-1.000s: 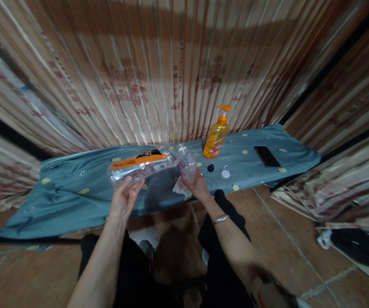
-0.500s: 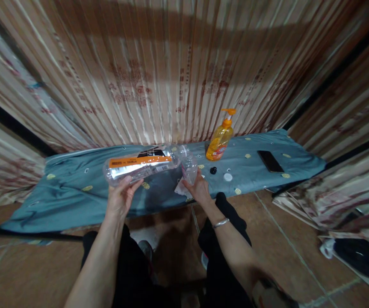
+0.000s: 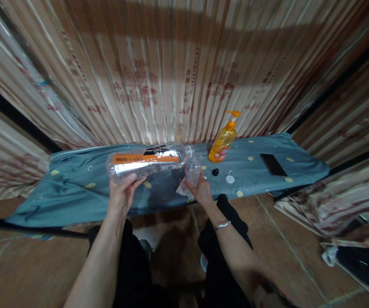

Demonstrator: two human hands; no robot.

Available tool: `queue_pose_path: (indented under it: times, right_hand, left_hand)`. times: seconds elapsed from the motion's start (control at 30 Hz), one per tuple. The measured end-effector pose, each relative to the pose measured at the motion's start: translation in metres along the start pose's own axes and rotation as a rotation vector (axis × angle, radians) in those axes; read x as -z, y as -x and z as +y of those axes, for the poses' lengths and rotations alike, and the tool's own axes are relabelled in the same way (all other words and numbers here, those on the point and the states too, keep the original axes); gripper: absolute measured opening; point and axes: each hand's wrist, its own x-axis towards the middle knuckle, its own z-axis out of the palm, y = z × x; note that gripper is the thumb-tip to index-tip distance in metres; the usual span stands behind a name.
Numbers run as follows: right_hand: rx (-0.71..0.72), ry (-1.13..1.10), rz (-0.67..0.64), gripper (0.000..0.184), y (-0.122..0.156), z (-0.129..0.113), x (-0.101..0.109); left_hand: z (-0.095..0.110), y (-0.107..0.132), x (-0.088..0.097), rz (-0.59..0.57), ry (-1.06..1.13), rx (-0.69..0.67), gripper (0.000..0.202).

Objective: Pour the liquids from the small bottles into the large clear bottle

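My left hand [image 3: 123,190] is closed around the base end of a large clear plastic bottle [image 3: 146,161] with an orange, black and silver label. The bottle lies nearly level, its neck pointing right. My right hand [image 3: 202,188] grips a smaller clear bottle [image 3: 193,167], which stands tilted with its mouth up by the large bottle's neck. Whether the two mouths touch, I cannot tell. A crumpled pale tissue [image 3: 183,188] lies beside my right hand. Right of that hand are a small black cap [image 3: 215,172] and a white round cap [image 3: 229,179].
A pump bottle of yellow-orange liquid [image 3: 223,139] stands behind the caps. A dark phone [image 3: 273,165] lies farther right on the teal patterned cloth [image 3: 72,192]. Striped curtains [image 3: 168,77] hang behind and at both sides. A dark bag [image 3: 360,265] sits at the lower right.
The view has shifted slightly, so everything appears a little to the right. Both hands keep their holds, and the large bottle looks a bit more level.
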Motion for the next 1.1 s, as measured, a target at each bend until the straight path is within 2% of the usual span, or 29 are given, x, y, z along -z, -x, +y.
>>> queue_pose_path:
  times: [0.5,0.8,0.97,1.1]
  right_hand:
    - [-0.051,-0.007,-0.046,0.078,-0.001,-0.001,0.003]
    - [-0.047,-0.018,-0.060,0.075,-0.001,0.003,0.004]
    - [-0.036,-0.030,-0.035,0.072,-0.002,0.006,0.000]
    - [-0.027,-0.052,-0.029,0.077,-0.004,0.009,-0.002]
  left_hand:
    - [-0.004,0.003,-0.004,0.014,-0.002,-0.019,0.064]
    - [-0.003,0.005,-0.006,-0.010,-0.012,-0.052,0.085]
    - [-0.004,0.005,-0.007,0.002,0.006,-0.060,0.083]
    - [-0.004,0.006,-0.007,-0.002,-0.009,-0.068,0.085]
